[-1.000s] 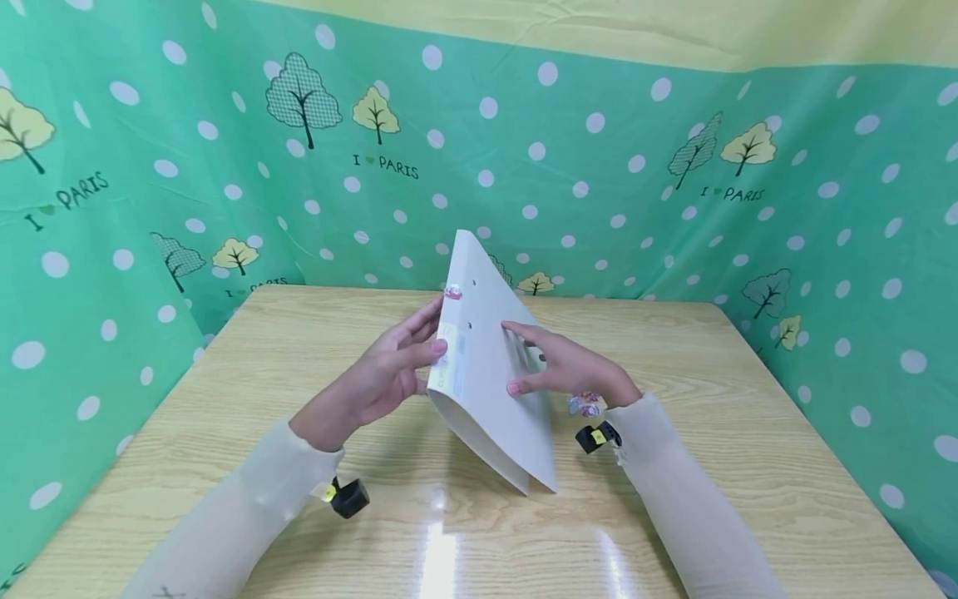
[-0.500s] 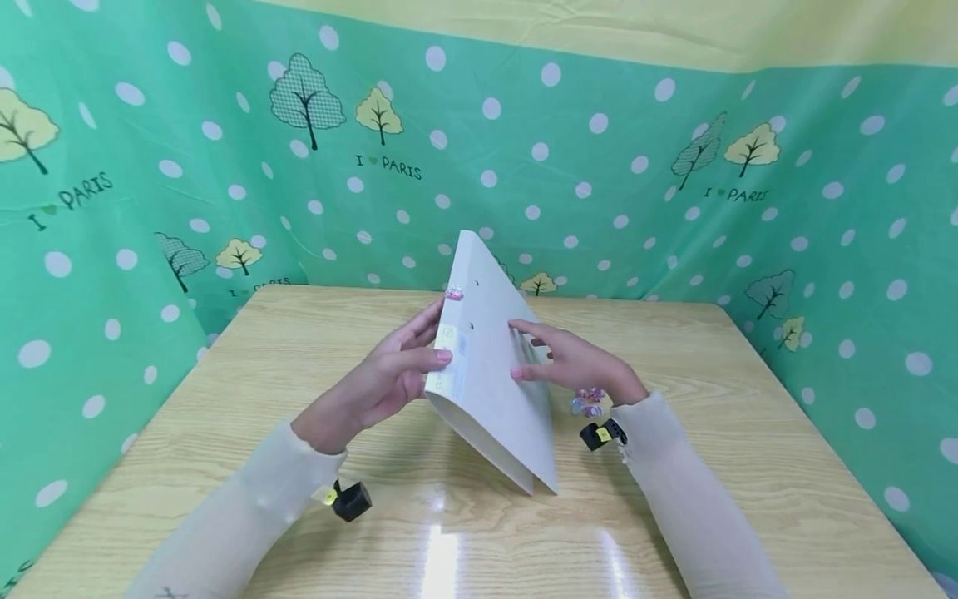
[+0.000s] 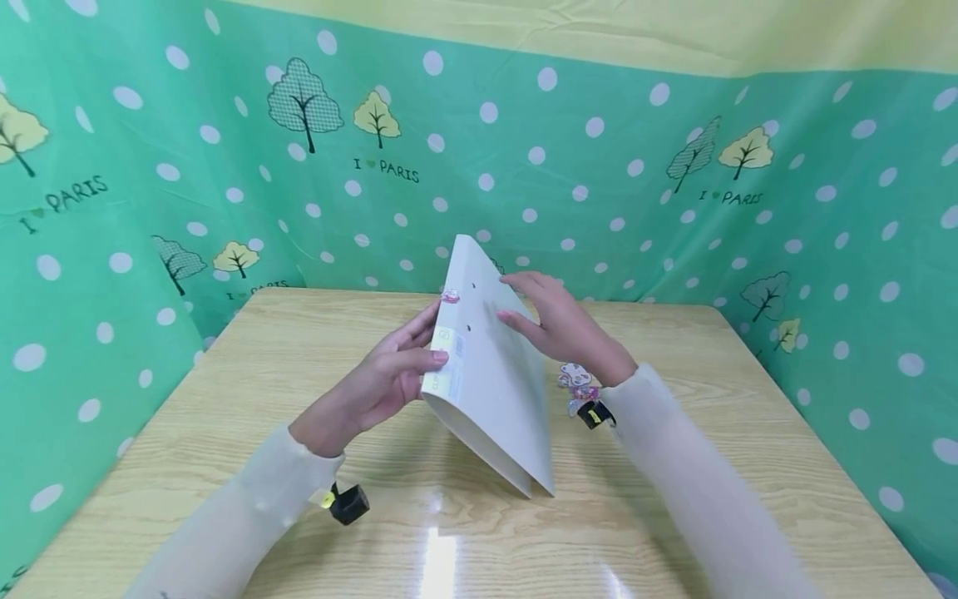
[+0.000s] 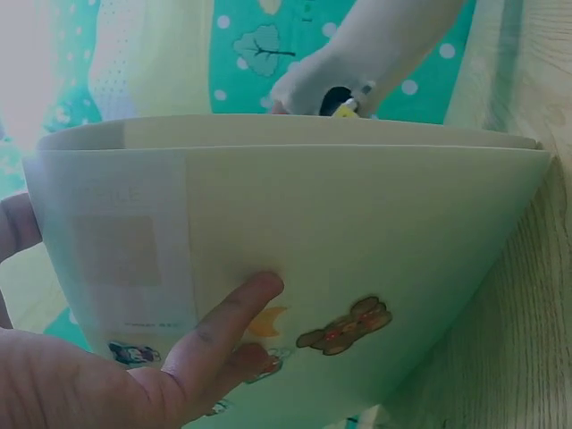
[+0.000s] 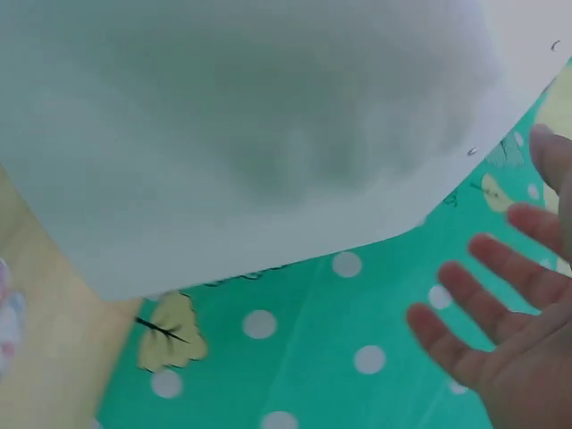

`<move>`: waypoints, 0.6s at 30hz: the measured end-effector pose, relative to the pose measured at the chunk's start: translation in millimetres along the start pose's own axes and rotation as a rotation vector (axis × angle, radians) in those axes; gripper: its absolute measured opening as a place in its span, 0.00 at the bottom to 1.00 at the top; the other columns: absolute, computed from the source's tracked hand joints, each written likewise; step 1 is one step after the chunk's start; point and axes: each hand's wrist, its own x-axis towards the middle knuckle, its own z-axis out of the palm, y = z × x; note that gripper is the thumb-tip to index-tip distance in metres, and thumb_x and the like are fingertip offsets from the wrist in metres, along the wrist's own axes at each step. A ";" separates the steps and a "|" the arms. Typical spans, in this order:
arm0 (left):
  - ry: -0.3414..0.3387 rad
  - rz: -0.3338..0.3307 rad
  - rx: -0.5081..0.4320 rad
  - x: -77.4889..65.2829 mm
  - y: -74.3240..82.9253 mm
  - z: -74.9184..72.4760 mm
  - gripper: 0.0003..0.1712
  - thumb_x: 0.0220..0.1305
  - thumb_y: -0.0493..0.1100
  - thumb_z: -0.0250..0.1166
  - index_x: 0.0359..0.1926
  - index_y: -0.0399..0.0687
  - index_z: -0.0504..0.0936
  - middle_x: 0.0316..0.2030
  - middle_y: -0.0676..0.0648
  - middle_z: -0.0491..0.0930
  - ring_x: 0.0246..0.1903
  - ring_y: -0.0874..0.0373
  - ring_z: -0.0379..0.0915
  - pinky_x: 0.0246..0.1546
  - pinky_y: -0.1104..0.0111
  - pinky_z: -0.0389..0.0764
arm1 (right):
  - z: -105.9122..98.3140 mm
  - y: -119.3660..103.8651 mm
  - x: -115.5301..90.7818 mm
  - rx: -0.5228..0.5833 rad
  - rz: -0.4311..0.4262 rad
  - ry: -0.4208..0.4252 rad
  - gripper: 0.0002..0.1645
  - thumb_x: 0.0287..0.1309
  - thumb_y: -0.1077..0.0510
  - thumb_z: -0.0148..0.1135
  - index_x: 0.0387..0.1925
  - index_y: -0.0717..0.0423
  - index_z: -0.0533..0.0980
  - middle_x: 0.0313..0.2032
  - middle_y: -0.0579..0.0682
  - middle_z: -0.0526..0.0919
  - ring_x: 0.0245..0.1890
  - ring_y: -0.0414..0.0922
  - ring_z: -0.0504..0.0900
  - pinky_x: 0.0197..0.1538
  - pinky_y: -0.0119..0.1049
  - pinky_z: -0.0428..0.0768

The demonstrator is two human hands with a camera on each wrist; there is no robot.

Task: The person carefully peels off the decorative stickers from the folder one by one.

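Note:
A white file folder (image 3: 490, 366) stands tilted on its lower edges, spine up and covers slightly apart. My left hand (image 3: 385, 378) grips it by the spine, thumb on the spine label and fingers against the left cover. In the left wrist view that cover carries a brown bear-like sticker (image 4: 345, 325), a yellow moon-shaped sticker (image 4: 265, 322) and other small ones partly under the fingers. A pink sticker (image 3: 450, 297) sits on the spine. My right hand (image 3: 557, 320) hovers by the plain right cover, fingers spread and apart from it in the right wrist view.
Small colourful stickers (image 3: 575, 376) lie on the wooden table (image 3: 674, 466) by my right wrist. Behind the table and at both sides hangs a green dotted curtain (image 3: 599, 200) with tree prints.
My right hand has moved up and back along the right cover, showing more of the stickers on the table. My left hand and the folder stay nearly still.

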 end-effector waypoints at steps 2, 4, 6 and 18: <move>0.005 -0.003 0.000 0.1 -0.4 0.7 0.50 0.68 0.33 0.53 0.83 0.53 0.35 0.79 0.41 0.47 0.62 0.55 0.73 0.51 0.63 0.84 | -2.6 -4.9 7.2 -0.047 -0.068 0.032 0.30 0.71 0.49 0.63 0.68 0.58 0.72 0.65 0.57 0.75 0.66 0.57 0.72 0.66 0.55 0.73; 0.011 -0.006 -0.002 -0.4 -0.6 1.1 0.50 0.68 0.33 0.52 0.83 0.53 0.36 0.79 0.41 0.46 0.63 0.54 0.72 0.52 0.63 0.84 | -3.6 -8.5 15.6 -0.088 -0.130 0.050 0.27 0.71 0.50 0.63 0.66 0.56 0.75 0.64 0.58 0.77 0.65 0.57 0.73 0.65 0.54 0.75; 0.017 -0.007 -0.003 -1.2 -0.7 0.8 0.50 0.68 0.33 0.52 0.83 0.53 0.36 0.79 0.41 0.46 0.63 0.54 0.72 0.51 0.63 0.84 | -4.1 -12.9 23.9 -0.125 -0.188 0.057 0.24 0.70 0.51 0.64 0.64 0.54 0.78 0.63 0.59 0.77 0.64 0.57 0.74 0.63 0.54 0.77; 0.015 -0.006 -0.010 -1.2 0.1 0.8 0.50 0.69 0.34 0.52 0.83 0.51 0.34 0.80 0.42 0.44 0.64 0.56 0.69 0.51 0.65 0.84 | 2.1 -27.6 44.6 -0.250 -0.391 0.088 0.16 0.65 0.59 0.69 0.53 0.42 0.86 0.60 0.57 0.81 0.59 0.57 0.78 0.54 0.53 0.79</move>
